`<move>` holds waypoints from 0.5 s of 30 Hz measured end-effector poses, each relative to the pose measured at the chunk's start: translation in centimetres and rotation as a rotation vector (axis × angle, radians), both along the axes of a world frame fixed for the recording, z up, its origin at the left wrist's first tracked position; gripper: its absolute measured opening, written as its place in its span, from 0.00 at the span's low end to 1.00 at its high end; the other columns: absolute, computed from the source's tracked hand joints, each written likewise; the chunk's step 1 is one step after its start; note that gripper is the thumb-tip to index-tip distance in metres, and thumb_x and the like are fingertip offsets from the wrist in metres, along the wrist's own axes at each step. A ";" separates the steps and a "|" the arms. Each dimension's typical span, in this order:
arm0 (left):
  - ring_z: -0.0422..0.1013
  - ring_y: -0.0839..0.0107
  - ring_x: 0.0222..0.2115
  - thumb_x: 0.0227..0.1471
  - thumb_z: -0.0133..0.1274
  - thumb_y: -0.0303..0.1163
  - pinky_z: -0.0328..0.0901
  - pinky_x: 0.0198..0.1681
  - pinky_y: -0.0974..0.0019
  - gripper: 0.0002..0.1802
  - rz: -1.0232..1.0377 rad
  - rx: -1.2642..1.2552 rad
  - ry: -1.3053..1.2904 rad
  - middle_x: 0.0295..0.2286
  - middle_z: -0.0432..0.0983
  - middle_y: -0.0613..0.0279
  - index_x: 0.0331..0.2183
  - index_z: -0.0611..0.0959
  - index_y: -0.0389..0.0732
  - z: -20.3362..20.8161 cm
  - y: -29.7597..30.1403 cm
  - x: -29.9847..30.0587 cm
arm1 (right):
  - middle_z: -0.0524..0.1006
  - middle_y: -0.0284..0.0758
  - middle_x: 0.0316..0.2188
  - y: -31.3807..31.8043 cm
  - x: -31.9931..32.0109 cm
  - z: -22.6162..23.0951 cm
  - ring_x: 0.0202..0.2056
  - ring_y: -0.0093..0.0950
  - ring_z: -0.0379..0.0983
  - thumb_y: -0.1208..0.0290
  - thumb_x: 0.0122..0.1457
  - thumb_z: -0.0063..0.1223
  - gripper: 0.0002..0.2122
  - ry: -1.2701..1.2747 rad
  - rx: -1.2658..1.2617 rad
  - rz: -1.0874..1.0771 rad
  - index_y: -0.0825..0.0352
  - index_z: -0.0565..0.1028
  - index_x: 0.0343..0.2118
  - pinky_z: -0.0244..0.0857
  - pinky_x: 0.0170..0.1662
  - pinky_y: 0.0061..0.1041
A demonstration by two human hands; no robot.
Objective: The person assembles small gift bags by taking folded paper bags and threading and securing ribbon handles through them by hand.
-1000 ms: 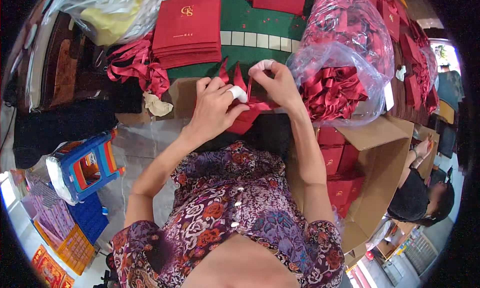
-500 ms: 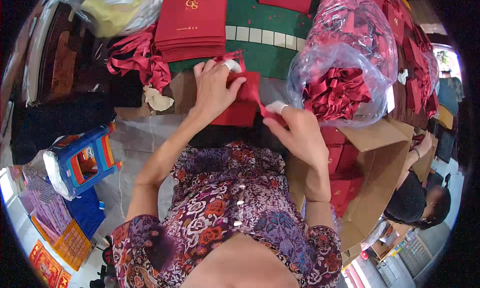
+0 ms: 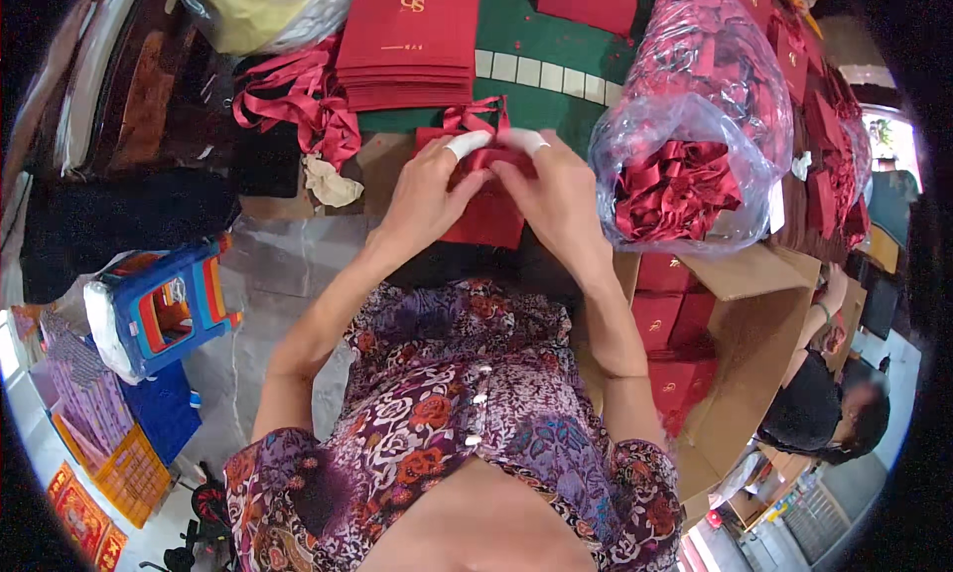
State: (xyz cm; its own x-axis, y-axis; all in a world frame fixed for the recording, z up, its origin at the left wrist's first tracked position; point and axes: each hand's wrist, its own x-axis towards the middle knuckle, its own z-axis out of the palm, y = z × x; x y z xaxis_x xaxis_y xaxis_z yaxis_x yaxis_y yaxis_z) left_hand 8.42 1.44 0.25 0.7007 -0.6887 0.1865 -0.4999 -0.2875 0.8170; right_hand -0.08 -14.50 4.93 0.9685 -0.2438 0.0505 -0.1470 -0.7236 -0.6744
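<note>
A small red bag-like piece [image 3: 484, 222] with a loop of red ribbon [image 3: 476, 108] above it lies at the table's near edge, under my hands. My left hand [image 3: 429, 197] is closed, thumb and forefinger pinching the ribbon over the piece. From the other side my right hand [image 3: 554, 193] meets it, also pinching ribbon, its fingertips blurred. White coverings wrap a finger on each hand. Just beyond stands a stack of flat red bags [image 3: 407, 46] with gold print. Loose red ribbons [image 3: 298, 105] lie left of that stack.
A clear plastic sack of red ribbons [image 3: 680, 190] lies to the right. Below it, an open cardboard box [image 3: 754, 344] holds red packages [image 3: 680, 324]. A blue plastic stool [image 3: 164, 309] stands at left. Another person [image 3: 819, 398] works at far right.
My right hand has moved left and up, bringing its fingers against my left hand's. The ribbon stretched between them is now bunched at the fingertips. The view has shifted slightly.
</note>
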 end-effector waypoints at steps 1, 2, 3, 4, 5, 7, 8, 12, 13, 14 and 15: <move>0.76 0.51 0.40 0.51 0.61 0.29 0.69 0.43 0.57 0.22 -0.003 -0.006 -0.002 0.38 0.78 0.47 0.48 0.78 0.38 -0.1 -0.1 0.0 | 0.79 0.40 0.33 0.0 -0.4 0.1 0.34 0.39 0.78 0.74 0.58 0.58 0.09 -0.141 -0.008 -0.061 0.66 0.79 0.41 0.71 0.39 0.32; 0.77 0.53 0.37 0.51 0.61 0.30 0.70 0.41 0.57 0.19 0.060 -0.010 0.073 0.36 0.79 0.48 0.46 0.80 0.39 -0.3 -0.2 0.0 | 0.80 0.37 0.33 0.1 -0.9 0.2 0.33 0.34 0.79 0.74 0.60 0.58 0.08 -0.282 -0.017 -0.120 0.67 0.79 0.42 0.71 0.39 0.28; 0.78 0.54 0.35 0.52 0.61 0.30 0.71 0.39 0.58 0.16 0.131 -0.010 0.146 0.33 0.80 0.50 0.43 0.82 0.39 -0.5 -0.1 0.1 | 0.80 0.37 0.33 0.4 -1.6 0.2 0.33 0.34 0.79 0.74 0.60 0.58 0.08 -0.287 -0.017 -0.116 0.67 0.79 0.42 0.71 0.39 0.28; 0.79 0.60 0.32 0.53 0.61 0.30 0.71 0.37 0.61 0.12 0.173 -0.064 0.285 0.30 0.81 0.53 0.40 0.83 0.39 -0.5 -0.2 0.1 | 0.80 0.35 0.35 0.9 -2.8 0.1 0.34 0.29 0.79 0.73 0.61 0.57 0.08 -0.199 0.195 -0.226 0.67 0.79 0.43 0.71 0.39 0.25; 0.79 0.60 0.32 0.53 0.61 0.30 0.71 0.37 0.61 0.12 0.176 -0.069 0.283 0.30 0.81 0.53 0.40 0.83 0.39 -1.1 -0.1 0.0 | 0.81 0.32 0.36 1.2 -3.9 -0.3 0.35 0.23 0.78 0.73 0.63 0.56 0.09 -0.108 0.406 -0.334 0.68 0.79 0.44 0.70 0.39 0.23; 0.79 0.65 0.34 0.53 0.61 0.29 0.71 0.37 0.63 0.11 0.223 -0.233 0.237 0.31 0.82 0.53 0.39 0.83 0.38 -1.6 -0.3 -0.2 | 0.81 0.31 0.38 1.0 -5.0 -1.0 0.39 0.21 0.77 0.64 0.68 0.48 0.14 0.190 0.711 -0.292 0.67 0.78 0.47 0.71 0.40 0.21; 0.79 0.64 0.33 0.53 0.60 0.29 0.71 0.38 0.63 0.09 0.218 -0.220 0.218 0.31 0.82 0.53 0.38 0.83 0.38 -1.6 -0.1 -0.7 | 0.81 0.31 0.38 1.1 -4.8 -2.2 0.40 0.22 0.77 0.61 0.69 0.46 0.15 0.205 0.871 -0.308 0.67 0.78 0.47 0.71 0.40 0.22; 0.76 0.57 0.35 0.49 0.62 0.26 0.70 0.39 0.59 0.08 0.088 -0.205 0.005 0.31 0.79 0.57 0.34 0.83 0.40 -1.1 0.2 -2.5 | 0.80 0.31 0.38 0.7 -2.3 -4.3 0.41 0.23 0.77 0.59 0.70 0.43 0.17 0.131 1.217 -0.401 0.68 0.78 0.48 0.72 0.42 0.25; 0.75 0.55 0.36 0.48 0.63 0.26 0.69 0.41 0.58 0.07 0.081 -0.208 -0.038 0.32 0.79 0.56 0.34 0.83 0.41 -0.9 0.3 -2.9 | 0.80 0.31 0.38 0.4 -1.6 -4.7 0.41 0.23 0.77 0.59 0.70 0.43 0.17 0.131 1.220 -0.393 0.68 0.78 0.48 0.72 0.42 0.25; 0.75 0.55 0.36 0.48 0.63 0.26 0.69 0.41 0.59 0.08 0.050 -0.180 -0.028 0.32 0.79 0.56 0.33 0.83 0.41 -1.4 0.4 -3.1 | 0.80 0.30 0.37 0.2 -1.0 -5.1 0.40 0.22 0.77 0.60 0.70 0.43 0.17 0.085 1.148 -0.367 0.68 0.78 0.46 0.72 0.42 0.24; 0.75 0.55 0.37 0.48 0.63 0.26 0.69 0.42 0.59 0.08 0.021 -0.151 -0.017 0.32 0.79 0.56 0.33 0.83 0.41 -1.8 0.6 -3.1 | 0.80 0.30 0.36 0.2 -0.5 -5.3 0.40 0.22 0.76 0.60 0.70 0.44 0.16 0.041 1.078 -0.341 0.68 0.78 0.45 0.72 0.43 0.24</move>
